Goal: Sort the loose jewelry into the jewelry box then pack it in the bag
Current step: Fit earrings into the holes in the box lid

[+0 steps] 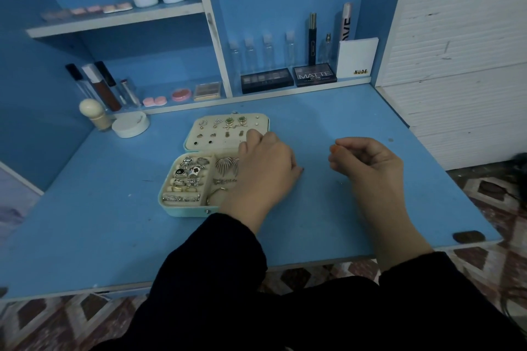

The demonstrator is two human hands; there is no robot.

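A mint jewelry box (182,212) lies open on the blue desk (356,208). Its lid panel (199,137) carries several pinned earrings. The lower tray (186,179) holds several rings, a pair of wing-shaped earrings (226,167) and chains. My left hand (262,168) lies over the right side of the box, its fingers curled at the lid panel's right edge; what they touch is hidden. My right hand (368,162) hovers over the desk to the right of the box, fingers curled and thumb against the index fingertip. Nothing shows between them. No bag is in view.
A round white jar (130,124) and a cream-capped bottle (94,114) stand at the back left of the desk. The shelves behind hold make-up palettes (315,74), small clear bottles (268,50) and tubes. A white ribbed wall (456,65) is on the right.
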